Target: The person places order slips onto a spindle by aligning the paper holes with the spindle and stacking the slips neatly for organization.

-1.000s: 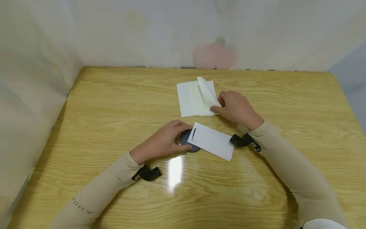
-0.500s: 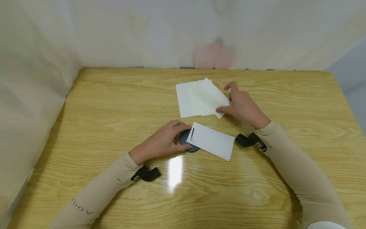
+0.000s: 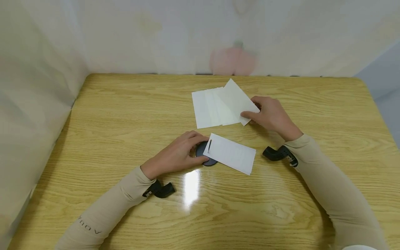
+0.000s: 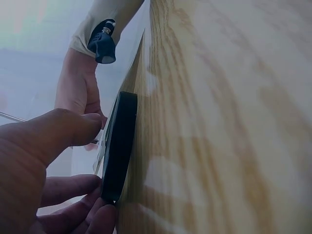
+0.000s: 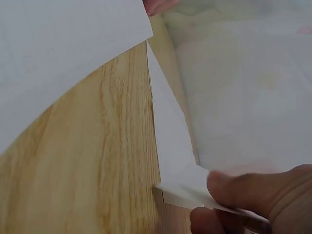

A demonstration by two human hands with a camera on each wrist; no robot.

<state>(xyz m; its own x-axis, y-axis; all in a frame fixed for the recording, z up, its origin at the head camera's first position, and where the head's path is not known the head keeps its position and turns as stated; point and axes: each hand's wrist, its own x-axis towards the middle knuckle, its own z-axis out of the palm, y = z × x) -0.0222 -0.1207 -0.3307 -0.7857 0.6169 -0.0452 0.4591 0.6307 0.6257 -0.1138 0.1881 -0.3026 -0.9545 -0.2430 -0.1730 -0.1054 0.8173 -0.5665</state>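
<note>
In the head view, my left hand (image 3: 179,152) holds the round dark base (image 3: 201,154) of a paper spike, thumb and fingers at its rim. Its thin metal rod (image 4: 12,117) crosses behind my thumb in the left wrist view. White slips (image 3: 231,154) lie over the base, the rod poking up through their left end. My right hand (image 3: 270,113) pinches a single pale sheet (image 3: 235,100) by its lower right corner, thumb on top. The sheet is tilted and overlaps the fanned white sheets (image 3: 201,109) on the table.
The wood-grain table (image 3: 131,100) carries everything. A pale curtain (image 3: 156,34) stands behind its far edge, and another hanging cloth (image 3: 34,86) borders the left side. Black wrist cameras (image 3: 276,153) sit on both sleeves.
My right hand has drawn the top sheet rightward off the fanned ones; it was curled up and now lies flatter and turned. My left hand stays on the spike's base.
</note>
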